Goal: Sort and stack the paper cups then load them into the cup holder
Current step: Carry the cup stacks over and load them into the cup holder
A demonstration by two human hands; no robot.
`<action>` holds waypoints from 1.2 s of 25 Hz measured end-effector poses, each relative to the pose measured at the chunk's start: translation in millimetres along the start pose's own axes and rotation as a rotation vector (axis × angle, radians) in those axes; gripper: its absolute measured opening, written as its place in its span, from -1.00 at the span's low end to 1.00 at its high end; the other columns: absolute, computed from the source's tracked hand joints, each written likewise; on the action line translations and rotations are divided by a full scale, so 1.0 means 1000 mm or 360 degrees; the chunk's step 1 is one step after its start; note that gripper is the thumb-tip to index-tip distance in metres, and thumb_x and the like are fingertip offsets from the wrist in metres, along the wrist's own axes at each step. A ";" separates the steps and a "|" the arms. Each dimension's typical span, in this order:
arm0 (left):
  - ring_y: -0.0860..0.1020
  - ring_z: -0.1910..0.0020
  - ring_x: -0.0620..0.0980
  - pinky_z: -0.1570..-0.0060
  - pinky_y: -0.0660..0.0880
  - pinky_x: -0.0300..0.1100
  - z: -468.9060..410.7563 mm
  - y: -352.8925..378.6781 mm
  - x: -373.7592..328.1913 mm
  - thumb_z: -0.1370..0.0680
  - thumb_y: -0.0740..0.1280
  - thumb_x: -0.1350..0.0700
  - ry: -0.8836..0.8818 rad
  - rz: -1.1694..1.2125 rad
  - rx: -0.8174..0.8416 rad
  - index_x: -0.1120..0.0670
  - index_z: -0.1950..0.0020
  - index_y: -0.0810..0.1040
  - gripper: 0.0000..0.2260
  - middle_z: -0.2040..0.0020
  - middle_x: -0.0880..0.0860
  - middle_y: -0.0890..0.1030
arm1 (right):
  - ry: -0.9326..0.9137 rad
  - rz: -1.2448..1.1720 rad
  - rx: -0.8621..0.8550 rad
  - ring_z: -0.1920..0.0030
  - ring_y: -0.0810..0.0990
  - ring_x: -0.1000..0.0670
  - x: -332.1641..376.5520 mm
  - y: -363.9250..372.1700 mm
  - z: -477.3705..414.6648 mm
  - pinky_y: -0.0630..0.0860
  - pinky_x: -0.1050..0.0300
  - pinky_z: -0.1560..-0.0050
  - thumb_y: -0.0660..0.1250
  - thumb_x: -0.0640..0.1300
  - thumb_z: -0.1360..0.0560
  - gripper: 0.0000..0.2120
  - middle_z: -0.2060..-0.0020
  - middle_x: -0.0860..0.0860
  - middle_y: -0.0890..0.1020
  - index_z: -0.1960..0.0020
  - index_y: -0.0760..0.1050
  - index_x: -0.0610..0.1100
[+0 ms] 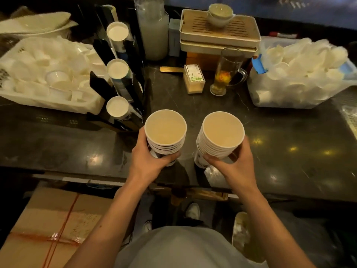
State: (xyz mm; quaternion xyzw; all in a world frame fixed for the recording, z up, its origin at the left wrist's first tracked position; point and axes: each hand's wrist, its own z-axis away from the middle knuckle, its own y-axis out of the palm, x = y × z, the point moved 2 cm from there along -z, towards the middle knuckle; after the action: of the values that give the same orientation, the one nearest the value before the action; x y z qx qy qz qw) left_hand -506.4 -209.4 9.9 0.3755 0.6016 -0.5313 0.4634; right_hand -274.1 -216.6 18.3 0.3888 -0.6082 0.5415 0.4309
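Two stacks of white paper cups stand upright side by side above the dark counter, mouths toward me. My left hand grips the shorter left stack around its lower part. My right hand grips the taller right stack from the right and below. Left of the stacks stands a black cup holder with three slanted tubes, each showing the white end of a cup stack. The bottoms of both held stacks are hidden by my fingers.
A white basket of lids and small cups sits at the left, a clear bin of white lids at the right. Behind are a glass mug of tea, a toothpick box, stacked trays and a tall jar. A cardboard box lies below.
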 end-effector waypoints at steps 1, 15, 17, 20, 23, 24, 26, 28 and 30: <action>0.35 -0.10 -0.56 -0.01 0.26 -0.70 -0.005 0.006 -0.001 -0.23 0.64 0.14 -0.0010 -0.0016 -0.0014 -0.19 -0.35 0.23 -0.14 -0.11 -0.43 0.40 | -0.0014 0.0010 0.0035 -0.34 0.41 0.20 -0.005 -0.005 -0.009 0.43 0.17 -0.31 0.65 -0.09 -0.22 -0.10 -0.28 0.24 0.46 -0.43 0.25 0.11; 0.34 -0.16 -0.57 -0.12 0.25 -0.63 -0.051 0.036 0.009 -0.24 0.63 0.13 -0.0097 -0.0061 -0.0013 -0.22 -0.34 0.22 -0.16 -0.17 -0.42 0.39 | 0.0013 -0.0022 0.0188 -0.30 0.36 0.36 -0.036 -0.014 -0.072 0.34 0.51 -0.20 0.63 -0.08 -0.24 -0.08 -0.23 0.40 0.40 -0.45 0.21 0.10; 0.33 -0.16 -0.59 -0.09 0.23 -0.68 -0.051 0.034 0.013 -0.24 0.63 0.14 -0.0078 -0.0064 0.0008 -0.20 -0.35 0.23 -0.16 -0.18 -0.41 0.40 | 0.0015 -0.0008 0.0181 -0.30 0.36 0.36 -0.036 -0.013 -0.070 0.34 0.51 -0.22 0.63 -0.08 -0.24 -0.08 -0.24 0.39 0.40 -0.45 0.20 0.12; 0.34 -0.14 -0.60 -0.08 0.23 -0.68 -0.054 0.033 0.019 -0.25 0.63 0.14 -0.0082 -0.0059 0.0071 -0.15 -0.38 0.25 -0.16 -0.17 -0.40 0.40 | 0.0111 0.0020 0.0203 -0.29 0.39 0.35 -0.040 -0.012 -0.066 0.36 0.41 -0.26 0.63 -0.06 -0.23 -0.12 -0.23 0.40 0.42 -0.34 0.19 0.32; 0.37 -0.12 -0.54 -0.05 0.22 -0.71 -0.058 0.030 0.018 -0.25 0.63 0.13 -0.0087 -0.0058 0.0129 -0.11 -0.40 0.28 -0.17 -0.15 -0.41 0.40 | 0.0205 0.0054 0.0255 -0.26 0.37 0.41 -0.043 -0.011 -0.059 0.35 0.28 -0.31 0.61 0.03 -0.23 -0.11 -0.22 0.47 0.38 -0.31 0.12 0.43; 0.36 -0.12 -0.52 -0.03 0.22 -0.72 -0.059 0.030 0.018 -0.25 0.63 0.13 -0.0097 -0.0057 0.0145 -0.11 -0.41 0.28 -0.17 -0.15 -0.41 0.40 | 0.0214 0.0068 0.0248 -0.24 0.36 0.44 -0.042 -0.011 -0.057 0.34 0.29 -0.30 0.60 0.06 -0.22 -0.11 -0.21 0.50 0.37 -0.31 0.11 0.44; 0.37 -0.10 -0.56 -0.02 0.23 -0.70 -0.060 0.028 0.017 -0.25 0.63 0.13 -0.0104 -0.0055 0.0158 -0.15 -0.36 0.29 -0.19 -0.15 -0.39 0.41 | 0.0201 0.0084 0.0216 -0.23 0.33 0.50 -0.037 -0.013 -0.054 0.31 0.36 -0.25 0.59 0.08 -0.22 -0.10 -0.19 0.57 0.34 -0.33 0.10 0.43; 0.35 -0.13 -0.56 -0.07 0.26 -0.60 -0.059 0.026 0.014 -0.23 0.64 0.10 -0.0080 -0.0082 0.0120 -0.19 -0.30 0.31 -0.23 -0.16 -0.30 0.44 | 0.0133 0.0124 0.0159 -0.31 0.28 0.47 -0.028 -0.015 -0.051 0.28 0.32 -0.32 0.59 0.06 -0.25 -0.04 -0.28 0.54 0.30 -0.45 0.08 0.30; 0.33 -0.15 -0.54 -0.11 0.25 -0.52 -0.056 0.021 0.008 -0.22 0.64 0.05 -0.0038 -0.0120 0.0065 -0.21 -0.27 0.31 -0.25 -0.19 -0.22 0.42 | 0.0024 0.0235 0.0053 -0.46 0.18 0.31 -0.011 -0.019 -0.048 0.21 0.14 -0.48 0.59 0.05 -0.28 0.07 -0.48 0.30 0.21 -0.56 -0.03 0.13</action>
State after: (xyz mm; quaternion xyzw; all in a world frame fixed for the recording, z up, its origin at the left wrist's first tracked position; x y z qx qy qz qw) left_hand -498.0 -151.8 -3.4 0.3555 0.5989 -0.5650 0.4423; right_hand -247.9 -171.2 15.6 0.3458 -0.6229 0.5848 0.3878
